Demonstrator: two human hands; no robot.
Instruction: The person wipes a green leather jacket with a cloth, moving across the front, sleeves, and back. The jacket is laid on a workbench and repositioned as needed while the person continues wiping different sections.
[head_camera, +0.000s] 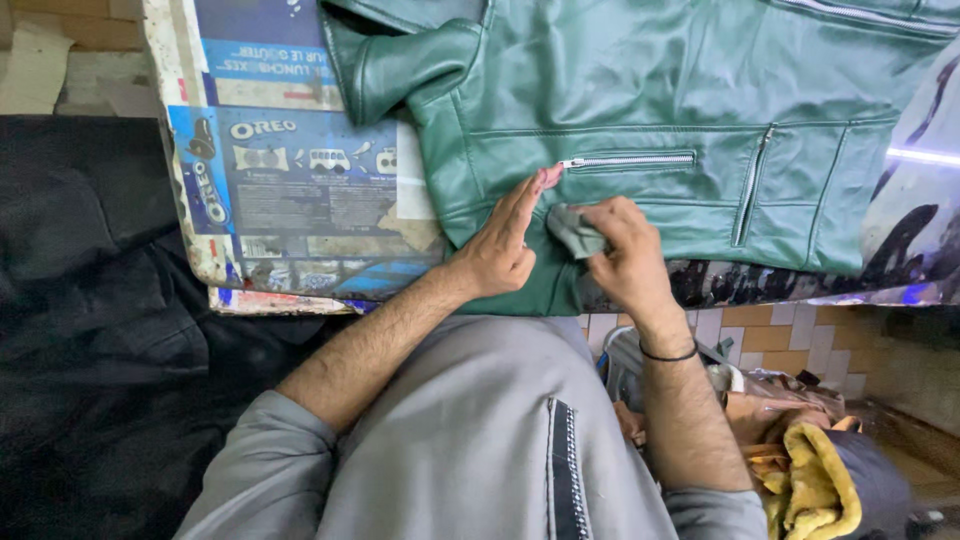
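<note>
My right hand (622, 255) is closed around a small grey-green cloth (574, 230), bunched between thumb and fingers, and the cloth is pressed down on the green leather jacket (640, 90) just under the near end of a silver pocket zip (628, 160). The cloth sticks out to the left of my knuckles, toward my other hand. My left hand (507, 240) lies open and flat on the jacket just beside it, fingers stretched together, their tips reaching the end of that zip; it holds nothing and only presses on the leather. The jacket is spread across the work surface, its hem toward me, a second zip (750, 185) running upright farther right and a folded sleeve (395, 65) at the upper left. Under the jacket's left side lies a flattened blue printed cardboard box (275, 170). A black band (668, 354) sits on my right wrist. Dark fabric (90, 300) is piled to my left, and a yellow cloth (815, 480) lies low at my right
</note>
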